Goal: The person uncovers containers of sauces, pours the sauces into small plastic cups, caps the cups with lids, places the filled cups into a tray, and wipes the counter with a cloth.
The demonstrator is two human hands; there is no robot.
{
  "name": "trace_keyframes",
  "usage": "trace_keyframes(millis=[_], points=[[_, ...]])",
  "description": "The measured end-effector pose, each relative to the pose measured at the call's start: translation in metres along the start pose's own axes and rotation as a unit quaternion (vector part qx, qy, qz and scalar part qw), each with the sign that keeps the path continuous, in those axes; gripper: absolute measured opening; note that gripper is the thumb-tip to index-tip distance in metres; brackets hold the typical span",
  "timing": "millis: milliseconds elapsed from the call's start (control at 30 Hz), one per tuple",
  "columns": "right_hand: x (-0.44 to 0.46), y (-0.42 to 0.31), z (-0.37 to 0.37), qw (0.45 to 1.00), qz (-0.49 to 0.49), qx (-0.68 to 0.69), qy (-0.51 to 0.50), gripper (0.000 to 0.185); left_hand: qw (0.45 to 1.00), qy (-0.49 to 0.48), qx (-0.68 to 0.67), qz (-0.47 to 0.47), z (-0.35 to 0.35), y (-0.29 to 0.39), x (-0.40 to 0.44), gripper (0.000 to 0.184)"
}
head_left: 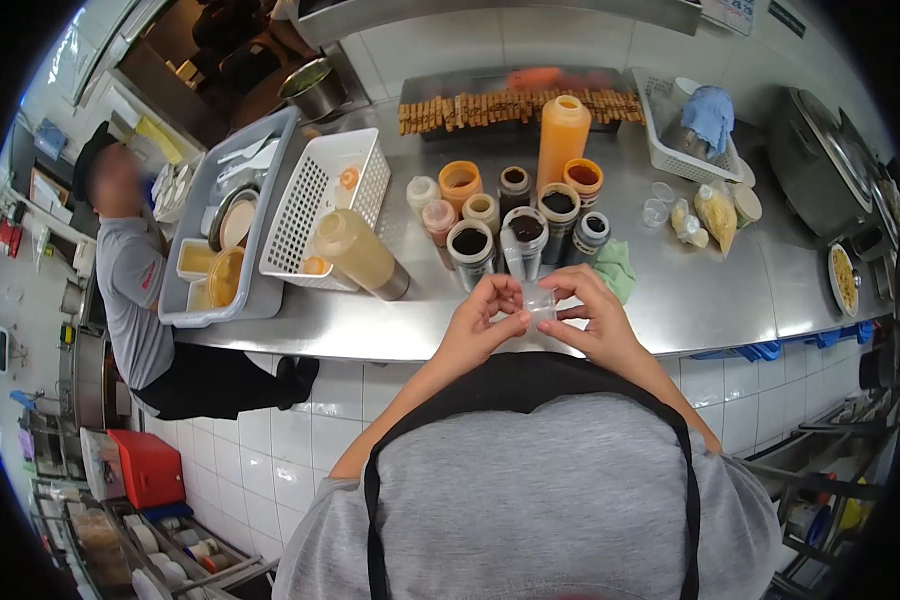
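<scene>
Both hands meet at the counter's front edge around a small clear plastic cup [540, 302]. My left hand [492, 310] pinches it from one side, and the fingers of my right hand [592, 308] close on the other side. Just beyond stand several open squeeze bottles with dark sauce, among them one bottle [470, 243] nearest my left hand. A tall orange bottle [564, 140] rises behind them. Beside my right hand lies a crumpled green cloth [615, 268]. A capped bottle of pale yellow sauce [355, 250] leans to the left.
On the left are a white perforated basket [370, 165] and a grey tub [270, 190] of containers; a co-worker [130, 270] stands beside it. Farther right are small clear cups [656, 212], bagged food [715, 215], another white basket [660, 150] and a large dark cooker [810, 170].
</scene>
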State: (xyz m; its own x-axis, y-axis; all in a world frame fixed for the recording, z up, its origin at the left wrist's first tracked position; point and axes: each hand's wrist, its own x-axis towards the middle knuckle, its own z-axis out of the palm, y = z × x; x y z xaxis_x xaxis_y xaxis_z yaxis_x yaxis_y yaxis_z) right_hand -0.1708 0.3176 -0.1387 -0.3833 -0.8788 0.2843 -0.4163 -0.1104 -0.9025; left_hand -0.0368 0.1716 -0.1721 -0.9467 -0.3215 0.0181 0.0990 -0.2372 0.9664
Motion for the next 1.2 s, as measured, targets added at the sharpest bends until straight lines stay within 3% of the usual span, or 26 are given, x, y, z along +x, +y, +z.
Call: trace_keyframes(millis=[33,100,133,233,267,433,500,567,700,867,967,1033,1067,1133,1200], points=[[0.000,0.002,0.004,1.000,0.001,0.004,-0.008,0.042,1.000,0.009,-0.001,-0.002,0.004,0.003,-0.002,0.034],[0.002,0.005,0.006,0.999,-0.016,0.011,0.028,0.044,0.987,0.060,0.132,0.073,0.012,0.014,-0.004,0.032],[0.002,0.004,0.005,1.000,-0.008,-0.009,0.009,0.048,0.976,0.048,0.192,0.091,0.008,0.016,-0.006,0.021],[0.004,0.003,0.002,0.999,-0.001,0.027,-0.036,0.050,0.974,0.005,0.210,0.087,0.003,0.013,-0.011,0.010],[0.005,0.004,0.003,0.999,-0.003,0.026,-0.036,0.050,0.984,0.029,0.157,0.072,0.006,0.015,-0.012,0.007],[0.003,0.006,0.008,0.990,0.082,0.050,-0.099,0.048,0.995,0.005,0.089,0.035,-0.003,0.006,-0.023,0.009],[0.006,0.004,0.007,0.993,0.067,0.023,-0.090,0.046,0.996,0.016,0.089,0.004,-0.005,0.011,-0.027,0.010],[0.007,0.003,0.008,0.999,0.000,0.000,-0.054,0.044,0.996,0.025,0.091,0.009,-0.006,0.008,-0.027,0.011],[0.011,-0.002,0.010,0.998,-0.038,-0.040,-0.032,0.042,0.996,0.045,0.065,0.029,-0.009,0.009,-0.027,0.012],[0.008,0.002,0.019,0.981,-0.162,-0.106,0.002,0.044,0.994,0.075,0.077,0.016,-0.009,0.010,-0.036,0.010],[0.007,0.005,0.020,0.994,-0.099,-0.025,-0.046,0.042,0.992,0.077,0.094,0.027,-0.024,0.009,-0.043,0.007],[0.005,0.017,0.019,0.997,-0.060,-0.032,-0.036,0.039,0.955,0.089,0.280,0.047,-0.048,0.010,-0.052,0.006],[0.004,0.023,0.017,0.999,-0.022,-0.040,-0.025,0.035,0.945,0.119,0.304,0.037,-0.060,0.009,-0.057,0.006],[0.004,0.030,0.011,0.998,-0.019,-0.061,-0.018,0.032,0.911,0.185,0.367,0.015,-0.074,0.008,-0.066,0.006],[0.006,0.032,0.008,0.996,-0.021,-0.085,-0.005,0.026,0.911,0.197,0.361,-0.002,-0.078,0.006,-0.069,0.005]])
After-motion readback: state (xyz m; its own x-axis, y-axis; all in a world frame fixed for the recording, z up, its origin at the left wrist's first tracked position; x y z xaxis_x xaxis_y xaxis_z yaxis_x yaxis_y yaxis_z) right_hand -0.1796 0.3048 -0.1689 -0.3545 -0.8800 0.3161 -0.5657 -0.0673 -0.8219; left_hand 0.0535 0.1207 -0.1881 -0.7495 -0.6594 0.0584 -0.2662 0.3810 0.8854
